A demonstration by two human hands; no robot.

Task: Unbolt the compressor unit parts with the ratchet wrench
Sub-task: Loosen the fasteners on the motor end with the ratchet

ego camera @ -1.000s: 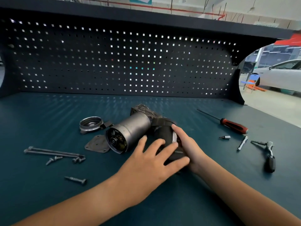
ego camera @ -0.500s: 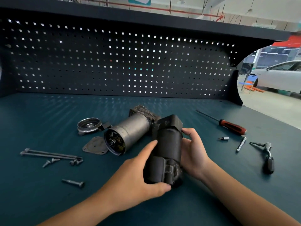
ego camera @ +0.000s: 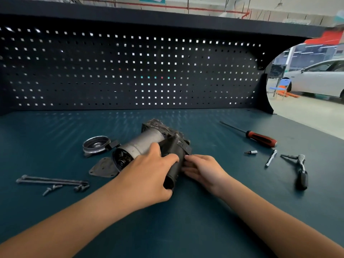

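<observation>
Here, black compressor part (ego camera: 175, 161) between both hands, left hand (ego camera: 147, 175) clamped round it, right hand (ego camera: 202, 169) spread against its side.

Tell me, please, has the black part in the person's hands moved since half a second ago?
Yes. The black part was held upright in front of the silver cylinder; now it is tipped down and lies beside the cylinder, in the left hand.

A single wide-angle head camera looked forward and down, close over the teal workbench (ego camera: 55, 138). The pegboard (ego camera: 130, 71) filled the upper frame; both forearms entered from the bottom edge.
</observation>
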